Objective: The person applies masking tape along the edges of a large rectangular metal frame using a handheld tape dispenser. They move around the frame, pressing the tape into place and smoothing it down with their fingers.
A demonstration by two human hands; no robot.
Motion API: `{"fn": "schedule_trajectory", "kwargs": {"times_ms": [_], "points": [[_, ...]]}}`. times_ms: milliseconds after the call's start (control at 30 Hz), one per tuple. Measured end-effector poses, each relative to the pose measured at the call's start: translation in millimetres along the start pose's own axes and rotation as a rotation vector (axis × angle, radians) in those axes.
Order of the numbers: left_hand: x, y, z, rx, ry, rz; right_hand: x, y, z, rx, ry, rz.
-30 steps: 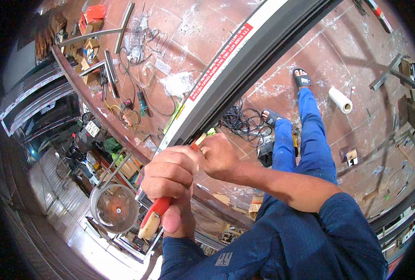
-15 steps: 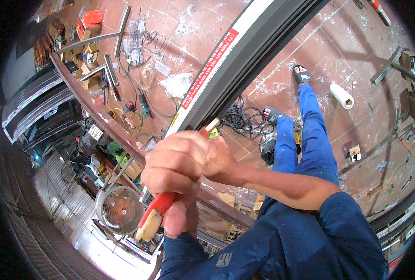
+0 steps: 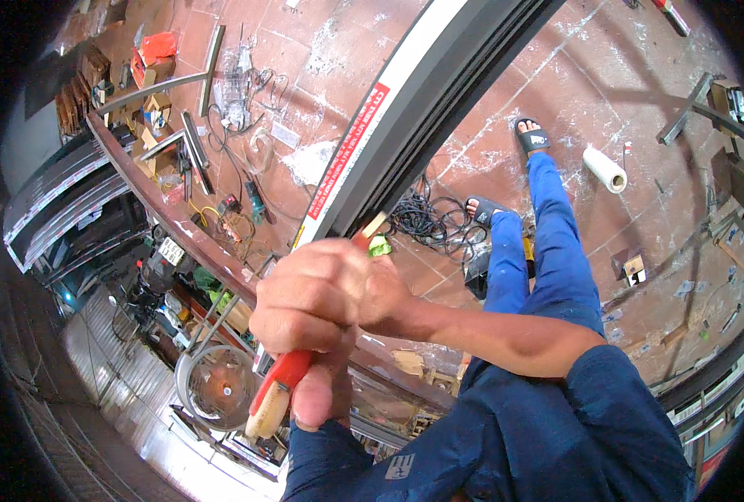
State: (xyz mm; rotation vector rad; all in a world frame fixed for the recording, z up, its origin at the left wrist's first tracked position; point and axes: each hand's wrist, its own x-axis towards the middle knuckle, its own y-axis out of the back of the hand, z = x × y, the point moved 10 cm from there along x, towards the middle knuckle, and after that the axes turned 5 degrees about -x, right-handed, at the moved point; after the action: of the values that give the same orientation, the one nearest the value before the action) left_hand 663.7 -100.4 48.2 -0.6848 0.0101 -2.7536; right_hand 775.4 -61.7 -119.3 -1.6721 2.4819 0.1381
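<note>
My right hand (image 3: 309,293) is closed in a fist around a red-and-cream handled tool (image 3: 286,372). The grip hides its middle, so its kind cannot be made out. One rounded end points toward my body, and a narrow cream tip shows on the far side of the fist. Mostly hidden beneath it is my left hand (image 3: 344,391); only its wrist area shows clearly. A thumb presses beside the lower handle, though whose it is stays unclear. Just beyond the fist, a long dark grey metal profile (image 3: 422,125) with white and red printed film slants up to the right.
A brown metal beam (image 3: 167,209) runs at the left, near a round fan (image 3: 217,386). Tangled black cable (image 3: 426,219) lies by my sandalled feet. A white roll (image 3: 604,170) rests on the tiled floor (image 3: 514,92). A green power tool (image 3: 256,203) lies among cords.
The view has shifted slightly, so the profile and floor items appear a little further left. Both hands keep nearly the same hold, and the tool's handle has tilted only slightly.
</note>
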Motion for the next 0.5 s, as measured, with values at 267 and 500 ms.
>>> {"fn": "schedule_trajectory", "kwargs": {"times_ms": [267,500], "points": [[20,-10,-8,-0.008,-0.001,-0.057,1,-2,-1,0.013,-0.031,-0.036],[7,-4,-1,0.040,0.020,0.041,3,1,0,0.052,-0.086,-0.109]]}}
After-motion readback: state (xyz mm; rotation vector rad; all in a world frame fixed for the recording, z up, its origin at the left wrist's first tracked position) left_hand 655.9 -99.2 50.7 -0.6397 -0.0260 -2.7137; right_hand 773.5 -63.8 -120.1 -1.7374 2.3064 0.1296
